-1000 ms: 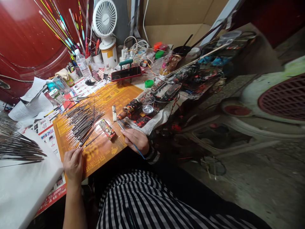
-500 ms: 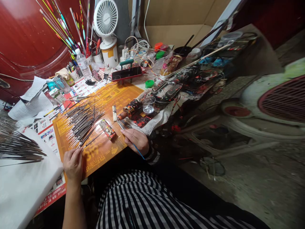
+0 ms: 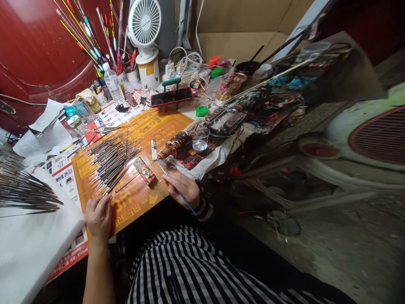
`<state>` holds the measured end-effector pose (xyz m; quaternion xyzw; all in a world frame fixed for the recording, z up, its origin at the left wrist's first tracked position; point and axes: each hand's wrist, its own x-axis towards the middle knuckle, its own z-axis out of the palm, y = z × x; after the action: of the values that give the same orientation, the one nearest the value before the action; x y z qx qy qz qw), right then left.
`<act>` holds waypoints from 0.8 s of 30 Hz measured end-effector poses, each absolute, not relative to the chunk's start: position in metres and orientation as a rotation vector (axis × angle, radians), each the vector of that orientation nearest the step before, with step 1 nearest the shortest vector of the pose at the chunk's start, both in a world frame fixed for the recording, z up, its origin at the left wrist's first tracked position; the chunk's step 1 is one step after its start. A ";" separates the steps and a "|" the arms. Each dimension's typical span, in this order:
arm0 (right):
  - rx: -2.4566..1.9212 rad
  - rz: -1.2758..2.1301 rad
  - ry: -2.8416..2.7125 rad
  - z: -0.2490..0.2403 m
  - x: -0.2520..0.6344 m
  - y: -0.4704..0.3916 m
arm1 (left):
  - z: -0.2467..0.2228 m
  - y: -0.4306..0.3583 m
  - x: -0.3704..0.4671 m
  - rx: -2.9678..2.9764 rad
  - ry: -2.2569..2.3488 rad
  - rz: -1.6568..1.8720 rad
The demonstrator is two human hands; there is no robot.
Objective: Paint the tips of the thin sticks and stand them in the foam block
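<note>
Out from the left hand's grip [image 3: 98, 214], pinched on its near end, extends a thin dark stick [image 3: 125, 184].

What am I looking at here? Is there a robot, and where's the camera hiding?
No robot here, just a person working with two bare hands. The camera sits on the person's head and looks forward and down, so you see what's in front of them, even their striped top.

The left hand pinches one thin dark stick. The right hand holds a slim blue-handled tool, perhaps a paintbrush.

On the table lies an orange mat with a pile of similar sticks and a paint-spattered block. Farther back are a phone, a plastic bottle and a white fan.
</note>
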<state>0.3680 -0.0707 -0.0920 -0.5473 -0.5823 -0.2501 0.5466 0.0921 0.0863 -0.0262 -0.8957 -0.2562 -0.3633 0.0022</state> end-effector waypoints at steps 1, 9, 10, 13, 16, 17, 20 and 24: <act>-1.278 -0.567 -1.384 -0.091 0.364 -0.071 | -0.026 0.086 0.092 -2.812 -0.814 -1.137; -1.158 -0.400 -1.488 -0.091 0.327 -0.065 | -0.024 0.078 0.095 -2.824 -0.920 -1.098; -1.163 -0.404 -1.495 -0.092 0.326 -0.064 | -0.023 0.078 0.095 -2.826 -0.914 -1.102; -1.197 -0.433 -1.502 -0.095 0.325 -0.061 | -0.023 0.076 0.096 -2.827 -0.901 -1.115; -1.217 -0.465 -1.510 -0.095 0.326 -0.060 | -0.023 0.076 0.095 -2.827 -0.914 -1.123; -1.224 -0.473 -1.510 -0.095 0.325 -0.060 | -0.024 0.076 0.095 -2.831 -0.918 -1.128; -1.237 -0.480 -1.509 -0.095 0.324 -0.060 | -0.024 0.076 0.094 -2.847 -0.916 -1.134; -1.240 -0.473 -1.507 -0.093 0.323 -0.060 | -0.024 0.076 0.095 -2.848 -0.914 -1.121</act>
<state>0.3234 -0.0599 -0.0934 -0.5211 -0.6331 -0.1986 0.5369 0.0945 0.0760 -0.0236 -0.8912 -0.2861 -0.3510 -0.0263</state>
